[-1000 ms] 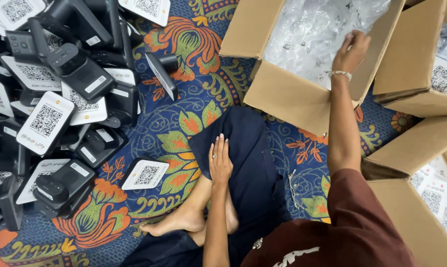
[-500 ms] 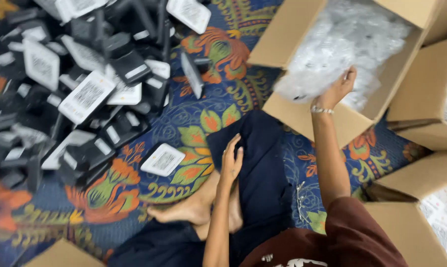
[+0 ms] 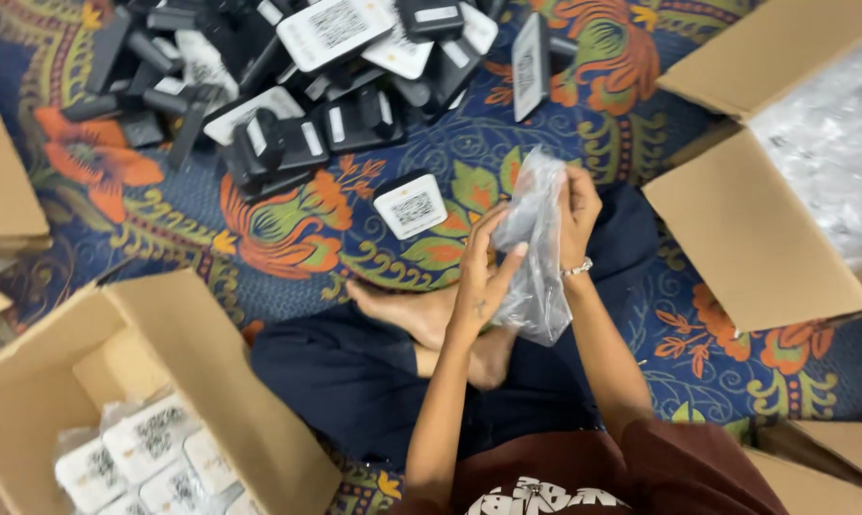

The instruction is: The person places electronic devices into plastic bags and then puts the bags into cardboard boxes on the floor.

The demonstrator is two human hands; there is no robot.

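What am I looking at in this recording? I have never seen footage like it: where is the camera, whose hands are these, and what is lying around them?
The camera sits on a person's head and looks down, so the two bare hands belong to the wearer, who sits cross-legged on a patterned floor cloth. Both hands hold one clear plastic bag in front of the body: the left hand grips its near side, the right hand, with a bracelet at the wrist, holds its top. Ahead lies a heap of small black devices with white labels; a single device lies apart, closest to the hands. An open cardboard box on the right holds more clear bags. Another box at lower left holds bagged white-faced items.
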